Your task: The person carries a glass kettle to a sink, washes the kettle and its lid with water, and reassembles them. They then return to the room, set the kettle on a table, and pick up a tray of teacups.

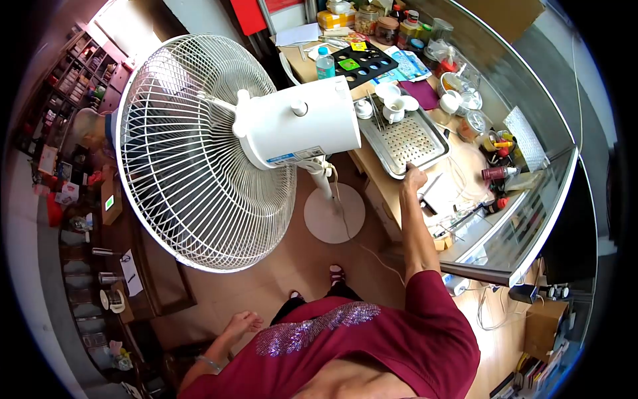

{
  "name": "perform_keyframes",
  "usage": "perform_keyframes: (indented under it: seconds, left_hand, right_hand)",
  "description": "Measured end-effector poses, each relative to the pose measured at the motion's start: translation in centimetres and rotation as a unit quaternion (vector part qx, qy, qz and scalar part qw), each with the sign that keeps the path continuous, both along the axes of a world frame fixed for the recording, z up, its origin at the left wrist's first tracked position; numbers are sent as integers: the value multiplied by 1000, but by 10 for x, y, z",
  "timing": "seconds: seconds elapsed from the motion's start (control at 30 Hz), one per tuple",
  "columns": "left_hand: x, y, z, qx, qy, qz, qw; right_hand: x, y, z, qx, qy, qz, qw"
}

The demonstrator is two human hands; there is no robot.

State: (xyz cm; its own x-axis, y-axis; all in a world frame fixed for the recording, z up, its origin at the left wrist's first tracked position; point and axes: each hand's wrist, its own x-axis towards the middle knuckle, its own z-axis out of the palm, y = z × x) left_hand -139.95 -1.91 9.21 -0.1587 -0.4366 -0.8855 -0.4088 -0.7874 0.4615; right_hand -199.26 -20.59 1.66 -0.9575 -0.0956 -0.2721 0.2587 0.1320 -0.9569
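My right hand (413, 178) is at the near edge of a metal tray (435, 157) with a perforated insert, its fingers closed at the rim. White cups (395, 106) and a small lidded white pot (363, 109) stand at the tray's far end, with metal tongs between them. My left hand (244, 324) hangs low beside my body, away from any object, its fingers apart and slightly curled. A large white fan (299, 123) on a round base (334, 213) rises in front of me, left of the tray.
The wooden desk (365, 159) holds a blue bottle (325, 63), a black holed tray (372, 64), jars (387, 30) and a purple cloth (420, 94). A glass panel edge (531, 73) curves along its right side. Cables lie on the floor; shelves line the left.
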Motion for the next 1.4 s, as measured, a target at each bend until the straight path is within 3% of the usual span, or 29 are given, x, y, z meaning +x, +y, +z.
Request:
perform_keyframes:
  seconds: [0.27, 0.53, 0.77, 0.97, 1.4]
  left_hand:
    - [21, 0, -26, -5, 42, 14, 999]
    - [39, -28, -25, -17, 37, -33, 999]
    - [66, -67, -8, -64, 21, -102, 992]
    - [128, -92, -41, -89, 51, -118, 988]
    - [91, -132, -39, -174, 76, -262, 946]
  right_hand:
    - [36, 25, 20, -189, -36, -23, 981]
    - [77, 64, 44, -259, 3, -44, 965]
    - [134, 113, 43, -214, 33, -113, 970]
    - [196, 150, 40, -270, 54, -161, 948]
    - [298, 247, 43, -284, 24, -184, 941]
